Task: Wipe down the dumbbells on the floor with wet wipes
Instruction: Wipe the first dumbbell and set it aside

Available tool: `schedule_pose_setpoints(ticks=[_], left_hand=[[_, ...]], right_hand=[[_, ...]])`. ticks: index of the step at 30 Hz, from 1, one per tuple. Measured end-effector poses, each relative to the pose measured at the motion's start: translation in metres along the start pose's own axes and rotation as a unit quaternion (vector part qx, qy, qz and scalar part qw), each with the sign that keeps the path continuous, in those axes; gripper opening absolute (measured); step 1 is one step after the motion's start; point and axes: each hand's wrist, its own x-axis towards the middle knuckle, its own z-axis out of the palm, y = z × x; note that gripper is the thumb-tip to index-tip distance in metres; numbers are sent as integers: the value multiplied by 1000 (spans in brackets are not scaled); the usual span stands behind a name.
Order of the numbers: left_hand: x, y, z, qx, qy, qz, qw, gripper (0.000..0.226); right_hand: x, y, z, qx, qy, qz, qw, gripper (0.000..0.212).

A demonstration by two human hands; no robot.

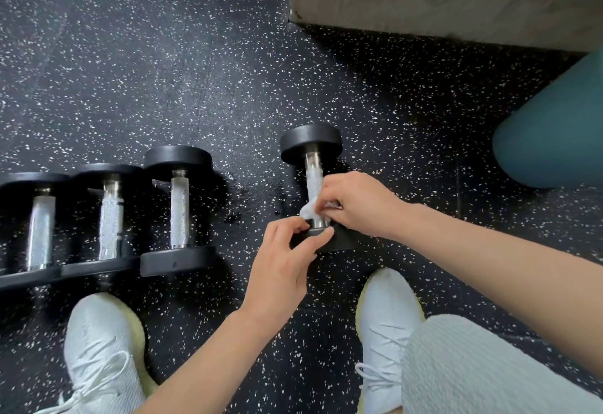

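Black dumbbell (314, 165), knurled silver handle, being wiped.
Right hand (359, 204) is pinching a white wet wipe (308, 210) against it; left hand (280, 266) is gripping its near head.

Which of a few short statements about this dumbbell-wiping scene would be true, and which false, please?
1. Three dumbbells lie side by side on the left. True.
2. The right grip presses the wet wipe on the handle of the fourth dumbbell. True.
3. The wet wipe sits at the handle's far end. False: it is at the near end.
4. The left grip hangs clear of the fourth dumbbell. False: it holds the near head.
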Motion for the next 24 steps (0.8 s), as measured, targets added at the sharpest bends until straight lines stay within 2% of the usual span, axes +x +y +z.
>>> schedule_pose_setpoints(ticks=[7, 13, 16, 20, 22, 24], left_hand=[[6, 4, -4, 29, -26, 22, 999, 63], [9, 4, -6, 40, -24, 16, 999, 54], [9, 7, -5, 37, -12, -8, 999, 48], [9, 7, -8, 34, -12, -10, 999, 45], [9, 4, -8, 29, -9, -7, 999, 46], [7, 1, -6, 20, -4, -10, 1000, 48]], right_hand=[[20, 7, -8, 3, 79, 52, 996, 12], [-11, -1, 4, -2, 18, -4, 1000, 9], [-1, 1, -3, -15, 37, -3, 999, 10], [25, 8, -17, -6, 93, 59, 994, 13], [23, 6, -15, -1, 93, 67, 993, 13], [8, 0, -8, 1, 65, 37, 997, 12]])
